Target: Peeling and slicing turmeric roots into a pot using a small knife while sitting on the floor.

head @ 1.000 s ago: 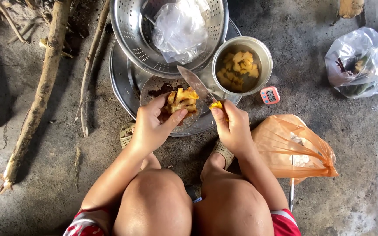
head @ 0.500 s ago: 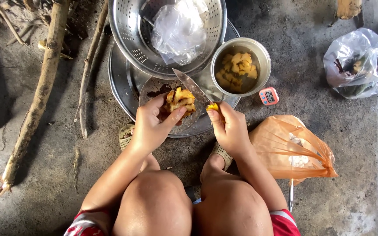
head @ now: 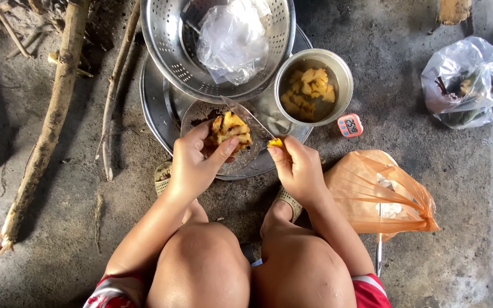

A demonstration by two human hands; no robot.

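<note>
My left hand (head: 194,162) grips a yellow, knobbly piece of root or fruit (head: 230,129) over a round clear lid (head: 227,162) that lies on a large metal tray (head: 152,111). My right hand (head: 298,169) is closed on the yellow handle of a knife (head: 249,118), its blade angled up and left against the piece. A metal pot (head: 338,74) just beyond my right hand holds yellow cut chunks (head: 309,85) in water.
A metal colander (head: 169,48) with a clear plastic bag (head: 232,37) rests on the tray. An orange plastic bag (head: 375,191) lies by my right forearm, a small pink timer (head: 350,125) near the pot, a clear bag of vegetables (head: 469,82) far right, wooden sticks (head: 49,125) left.
Both hands have stayed over the lid; the knife blade has shifted slightly along the yellow piece as my left hand turns it.
</note>
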